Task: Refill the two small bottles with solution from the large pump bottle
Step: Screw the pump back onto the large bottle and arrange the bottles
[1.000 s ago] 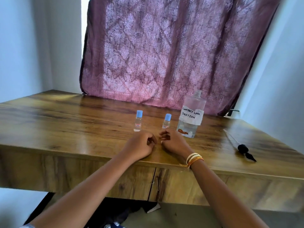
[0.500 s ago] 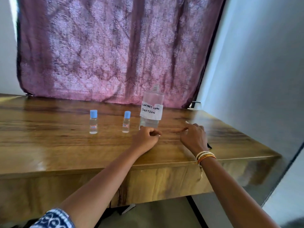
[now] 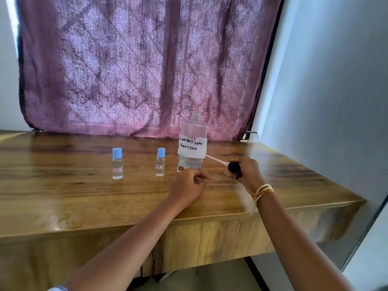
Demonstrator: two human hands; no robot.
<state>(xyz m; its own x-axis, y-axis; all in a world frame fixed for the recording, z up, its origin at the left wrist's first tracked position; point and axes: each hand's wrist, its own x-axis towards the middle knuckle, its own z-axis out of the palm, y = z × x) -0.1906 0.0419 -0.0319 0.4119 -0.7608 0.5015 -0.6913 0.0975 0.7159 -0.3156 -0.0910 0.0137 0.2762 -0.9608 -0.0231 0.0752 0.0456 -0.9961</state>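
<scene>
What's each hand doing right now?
Left hand: fingers curled, holding nothing visible, resting on the table.
Right hand: gripping the black pump head, its tube pointing toward the large bottle.

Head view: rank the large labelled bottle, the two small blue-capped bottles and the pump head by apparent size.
1. large labelled bottle
2. left small bottle and right small bottle, alike
3. pump head, partly hidden in the right hand, so unsure

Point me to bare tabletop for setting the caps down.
Free: the table left of the left small bottle, and its front strip. Crowded: around the large bottle, where the left hand and right hand, holding the pump head, sit.
</scene>
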